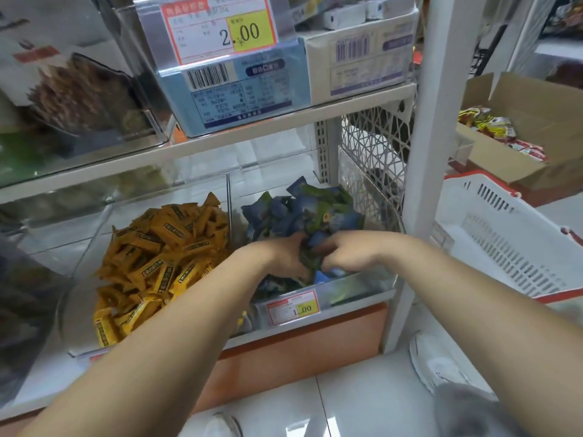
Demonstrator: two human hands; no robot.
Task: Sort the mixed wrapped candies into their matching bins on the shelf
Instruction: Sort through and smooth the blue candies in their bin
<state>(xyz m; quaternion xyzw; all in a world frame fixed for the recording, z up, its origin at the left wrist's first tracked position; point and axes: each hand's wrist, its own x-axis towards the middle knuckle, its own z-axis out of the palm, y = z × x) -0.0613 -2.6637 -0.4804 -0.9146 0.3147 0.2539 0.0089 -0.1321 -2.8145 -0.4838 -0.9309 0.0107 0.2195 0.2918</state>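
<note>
**Blue-green candies gripped by 2 hands in the right bin**

Blue-green candies [318, 212] lie heaped in the right bin [375, 277], low and right of centre. They point every way, with no shared long axis, and 1 pouch at the back stands corner-up. Both forearms reach in from the lower edge and meet over the heap's front. The left grip [284, 258] is knuckles-up, its fingers curled round wrappers. The right grip [347, 250], just beside it, also has its fingers curled down onto the same bunch.

Yellow candies [157, 257] fill the left bin [79, 279]. They are long bars, many slanting from lower left to upper right. Neither heap can be counted.

In view are 2 clear bins, 2 price tags, marked 1.00 [293, 309] and 2.00 [217, 29], 1 white basket [504, 234] and 1 cardboard box [504, 165] at right.
</note>
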